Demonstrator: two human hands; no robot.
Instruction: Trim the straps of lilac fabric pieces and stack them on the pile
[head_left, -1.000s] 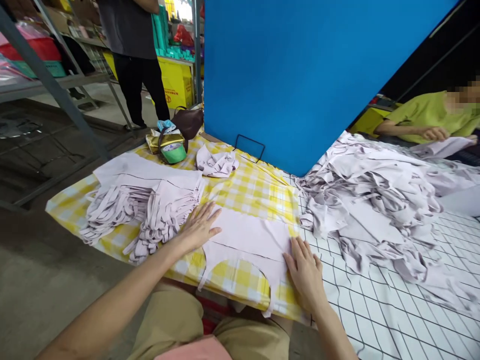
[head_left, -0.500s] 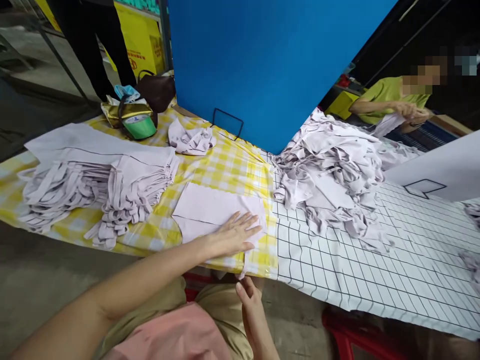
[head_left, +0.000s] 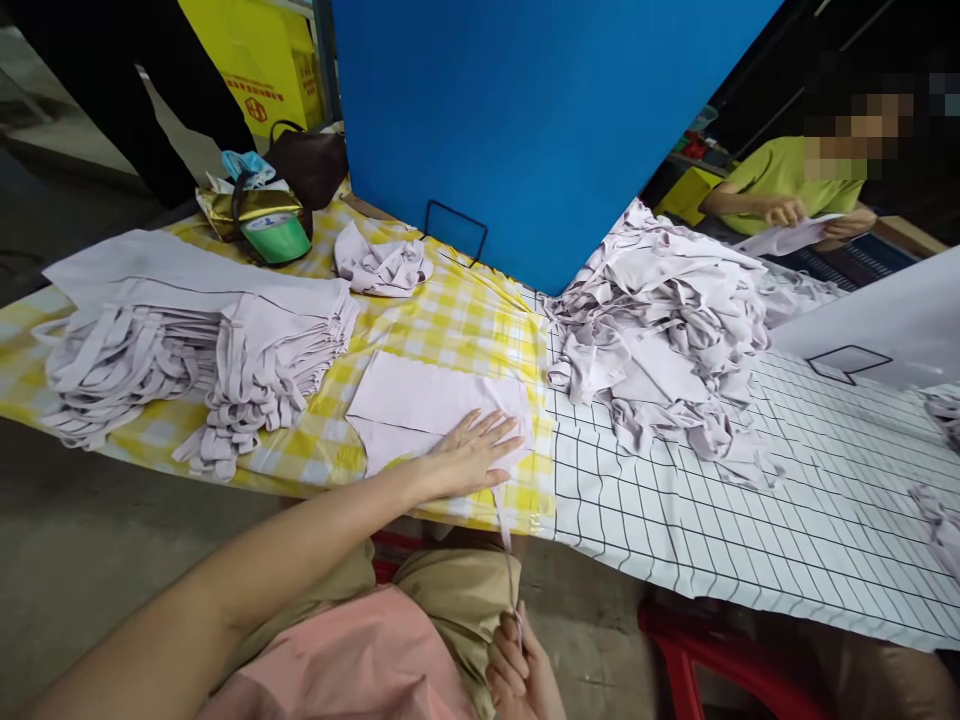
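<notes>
A pale lilac garment piece with thin straps point(head_left: 409, 400) lies flat on the yellow-checked tablecloth point(head_left: 480, 330). My left hand point(head_left: 476, 455) is open and presses palm down on its right part, fingers spread. Below the table edge, my right hand point(head_left: 516, 655) is closed around the end of a strap point(head_left: 505, 530). That strap runs taut from the garment down past the edge. To the left sits a thick stack of like garments point(head_left: 202, 275), their looped straps hanging toward me.
A crumpled lilac cloth point(head_left: 382, 262), a green tape roll point(head_left: 277, 238) and a dark bag point(head_left: 311, 165) lie behind. A blue panel point(head_left: 525, 130) stands at the back. Right are a heaped cloth pile point(head_left: 660, 310), a red stool point(head_left: 679, 640) and a co-worker point(head_left: 780, 180) handling cloth.
My left hand went from the garment's left side to its right. My right hand left the garment's right edge, dropped below the table and took the strap, pulling it straight. The view swung right.
</notes>
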